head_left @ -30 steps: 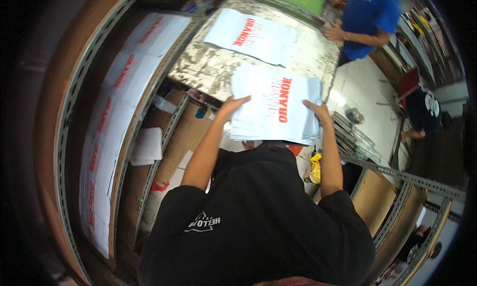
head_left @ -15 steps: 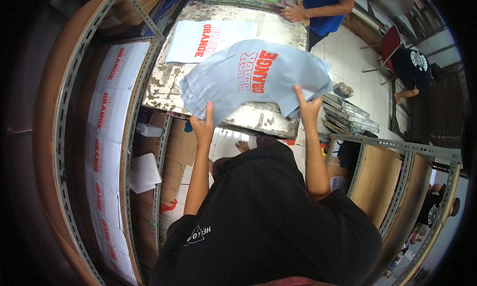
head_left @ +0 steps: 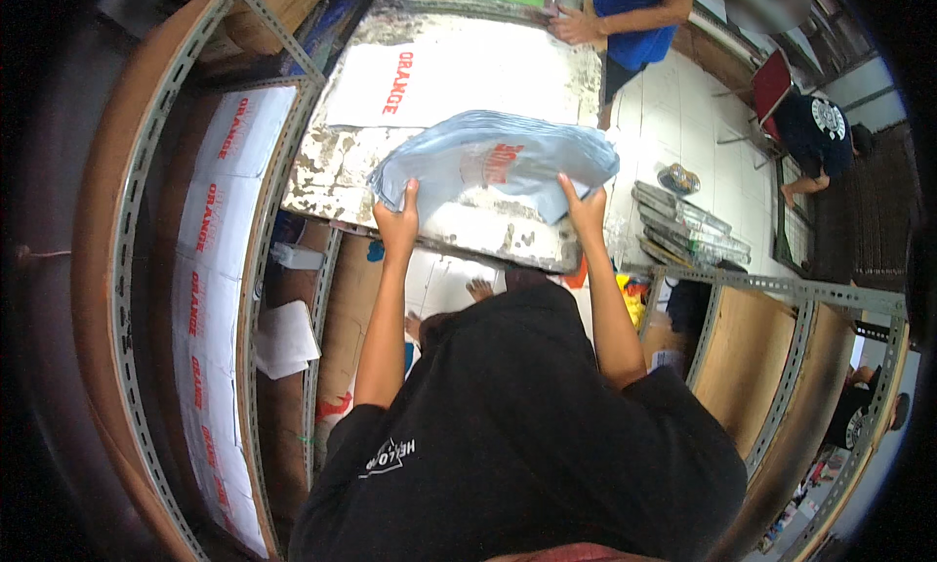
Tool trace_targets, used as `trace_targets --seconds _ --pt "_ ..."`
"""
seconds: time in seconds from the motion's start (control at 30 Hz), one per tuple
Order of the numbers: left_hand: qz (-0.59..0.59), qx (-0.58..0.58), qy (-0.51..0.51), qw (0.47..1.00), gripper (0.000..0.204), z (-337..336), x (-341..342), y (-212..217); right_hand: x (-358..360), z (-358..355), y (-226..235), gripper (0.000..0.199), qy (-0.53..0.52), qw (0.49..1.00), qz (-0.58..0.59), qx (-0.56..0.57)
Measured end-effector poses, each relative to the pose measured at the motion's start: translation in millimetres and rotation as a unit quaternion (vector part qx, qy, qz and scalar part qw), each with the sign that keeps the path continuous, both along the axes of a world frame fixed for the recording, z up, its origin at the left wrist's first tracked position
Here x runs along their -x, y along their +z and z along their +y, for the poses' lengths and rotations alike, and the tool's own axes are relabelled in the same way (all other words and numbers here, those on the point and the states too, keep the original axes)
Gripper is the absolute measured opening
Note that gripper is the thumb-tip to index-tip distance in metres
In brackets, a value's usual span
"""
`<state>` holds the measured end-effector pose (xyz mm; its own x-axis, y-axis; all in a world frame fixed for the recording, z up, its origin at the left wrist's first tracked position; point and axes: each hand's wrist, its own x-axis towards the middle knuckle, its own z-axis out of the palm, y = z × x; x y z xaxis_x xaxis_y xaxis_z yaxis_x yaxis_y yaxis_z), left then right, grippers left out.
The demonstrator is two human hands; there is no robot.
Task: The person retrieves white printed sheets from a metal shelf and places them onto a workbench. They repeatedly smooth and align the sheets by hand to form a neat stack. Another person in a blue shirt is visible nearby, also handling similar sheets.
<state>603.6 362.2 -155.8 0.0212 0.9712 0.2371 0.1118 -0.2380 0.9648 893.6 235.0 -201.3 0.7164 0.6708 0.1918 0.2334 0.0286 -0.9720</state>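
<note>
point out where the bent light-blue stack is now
In the head view, the bent light-blue stack is just above centre, held between the left hand and the right hand over the near side of the worn table.

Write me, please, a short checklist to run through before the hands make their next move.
1. Left hand gripping the printed stack: ok.
2. Right hand gripping its other end: ok.
3. Printed stack flat: not ok, it is bowed.
4. Printed stack clear of the pale printed piece on the worn table: cannot tell, they overlap in this view.
5. Co-worker's hand off the printed stack: ok.
</note>
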Motion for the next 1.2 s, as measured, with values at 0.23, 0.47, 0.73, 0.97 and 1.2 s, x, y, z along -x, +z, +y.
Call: trace_targets --seconds 0.23,0.47,0.73,0.97,1.2 --pt "0.345 -0.233 -0.099 0.904 0.048 22 1 150 17 4 148 0.105 -0.016 0.955 -0.257 -0.144" --pt "0.488 -0.365 -0.196 0.768 0.039 7 -17 243 75 45 213 0.044 0.252 0.951 -0.174 -0.047" --pt "0.029 -0.282 0.196 0.939 0.078 -18 19 163 100 65 249 0.012 0.230 0.958 -0.154 -0.081" --pt "-0.587 0.583 -0.144 0.543 0.109 -99 -41 -42 92 62 278 0.022 0.180 0.954 -0.227 -0.077" --pt "-0.529 0.407 -0.245 0.703 0.090 -78 -82 16 25 47 251 0.023 0.117 0.966 0.038 -0.227"
